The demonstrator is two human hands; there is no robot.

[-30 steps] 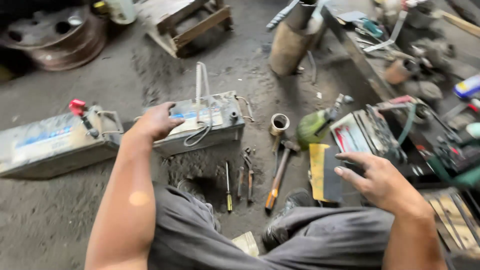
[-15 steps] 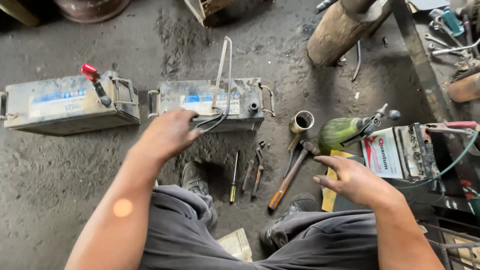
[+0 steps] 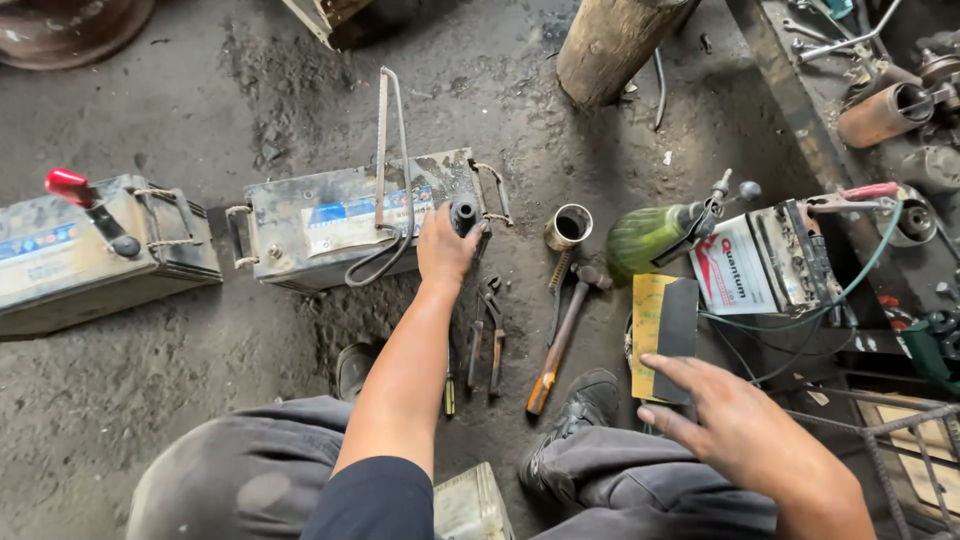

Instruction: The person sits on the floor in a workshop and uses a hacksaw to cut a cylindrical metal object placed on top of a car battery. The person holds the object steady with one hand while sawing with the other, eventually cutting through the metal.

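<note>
Under my left hand (image 3: 445,245), which is closed around a black terminal cap (image 3: 465,213) at the near right corner of the grey battery (image 3: 330,215), a hacksaw (image 3: 385,150) and a looped black cable (image 3: 375,265) lie just beside my fingers. A slip there could, I judge, drag metal across the terminal or snag the cable. Well to the right, my right hand (image 3: 740,425) hovers open near the yellow-and-black sandpaper sheet (image 3: 662,335), holding nothing, so it steadies nothing.
</note>
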